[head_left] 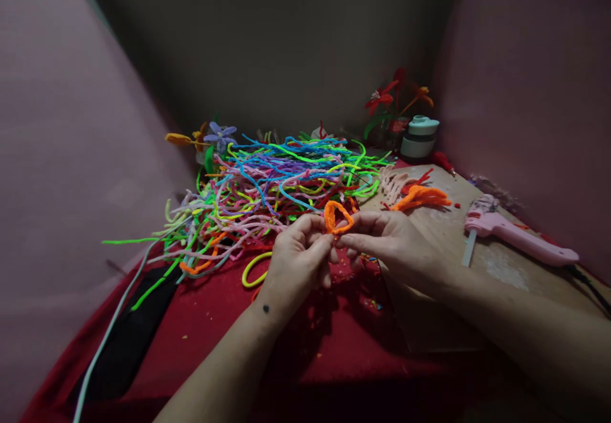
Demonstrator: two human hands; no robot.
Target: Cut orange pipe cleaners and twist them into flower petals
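Observation:
Between my two hands an orange pipe cleaner [351, 221] is bent into a petal-like loop, standing above the fingertips. My left hand [303, 254] pinches it at the base, thumb against fingers. From the other side my right hand [382, 235] grips it too, thumb and index finger closed at its lower right. Where its ends sit is hidden by the fingers. Just beyond lies a large tangled heap of coloured pipe cleaners [286, 175]. To the right of my right hand, a bundle of orange pipe cleaner pieces [422, 198] rests on a board.
A pink hot glue gun [525, 235] lies on the brown board [501, 264] at right. Behind stand a pale green lidded jar [419, 140] and red pipe-cleaner flowers [382, 97]. A white cable [117, 321] crosses a black cloth [128, 340] on the red tablecloth [205, 340].

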